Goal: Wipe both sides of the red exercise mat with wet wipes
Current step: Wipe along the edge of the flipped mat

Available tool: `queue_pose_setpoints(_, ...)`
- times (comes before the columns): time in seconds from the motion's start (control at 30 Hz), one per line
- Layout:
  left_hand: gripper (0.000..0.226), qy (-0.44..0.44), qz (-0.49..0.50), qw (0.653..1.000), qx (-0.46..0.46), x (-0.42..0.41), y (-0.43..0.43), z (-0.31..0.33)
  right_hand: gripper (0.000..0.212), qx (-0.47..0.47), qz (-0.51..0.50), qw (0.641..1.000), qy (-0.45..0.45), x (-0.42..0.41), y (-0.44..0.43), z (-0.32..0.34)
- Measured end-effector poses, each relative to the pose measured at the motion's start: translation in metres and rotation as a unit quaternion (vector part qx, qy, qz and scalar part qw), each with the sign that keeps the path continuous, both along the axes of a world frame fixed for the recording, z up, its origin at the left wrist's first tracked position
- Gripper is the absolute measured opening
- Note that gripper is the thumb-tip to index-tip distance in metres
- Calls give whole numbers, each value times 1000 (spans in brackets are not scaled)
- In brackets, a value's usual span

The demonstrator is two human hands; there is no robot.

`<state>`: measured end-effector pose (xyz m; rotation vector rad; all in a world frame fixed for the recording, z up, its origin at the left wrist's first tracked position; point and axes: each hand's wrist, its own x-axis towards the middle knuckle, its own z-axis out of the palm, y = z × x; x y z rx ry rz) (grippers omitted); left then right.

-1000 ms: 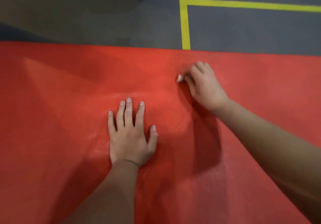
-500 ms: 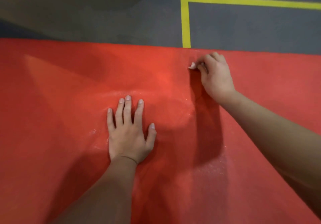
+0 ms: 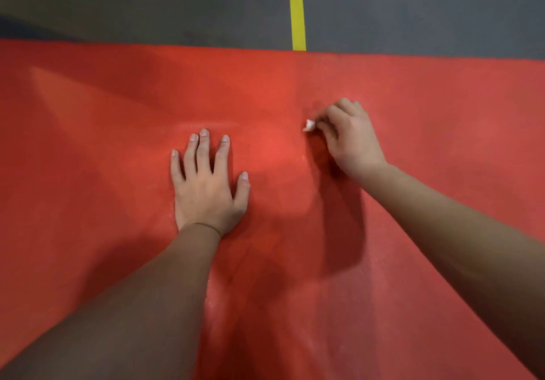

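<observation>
The red exercise mat lies flat, filling the frame below the upper quarter. A white wet wipe shows right of centre, pinched in the curled fingers of the right hand; half a second ago that hand was at the mat's far edge, and now it sits lower, so a wiping stroke on this face seems under way; the left hand stays spread flat at centre, holding nothing. The fingers hide most of the wipe; the mat is cut off left, right and below, its underside unseen. Grey floor with a yellow line crosses the top.
</observation>
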<state>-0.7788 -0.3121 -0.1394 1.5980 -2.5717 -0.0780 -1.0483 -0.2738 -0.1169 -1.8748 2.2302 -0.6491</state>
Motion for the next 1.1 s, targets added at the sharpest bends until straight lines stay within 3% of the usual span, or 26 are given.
queue_pose_setpoints(0.1,72,14,3,1000,5,0,1,1,8,-13,-35,999,-10,3,-10,2)
queue_pose_setpoints(0.27,75,19,5,1000,24,0,1,0,14,46,29,997,-48,32,69,7)
queue_pose_setpoints(0.37,82,16,4,1000,14,0,0,-1,16,45,46,998,-5,37,82,8)
queue_pose_setpoints(0.43,91,6,-2,1000,27,1,2,1,8,30,-2,999,29,37,67,7)
queue_pose_setpoints(0.53,106,-22,-6,996,91,1,-4,6,12,33,-62,997,30,36,56,5)
queue_pose_setpoints(0.67,111,-89,-10,968,235,-1,-17,25,37,63,-19,998,-6,58,106,12)
queue_pose_setpoints(0.73,103,-105,-6,965,239,0,-4,28,32,92,-31,995,-25,76,144,21)
queue_pose_setpoints(0.83,96,-62,34,971,227,-1,39,30,9,116,-29,993,4,80,163,20)
queue_pose_setpoints(0.97,123,-40,98,957,271,16,104,35,5,101,-54,992,55,68,135,14)
queue_pose_setpoints(1.1,136,-59,109,938,325,35,124,32,5,121,-57,990,39,77,150,16)
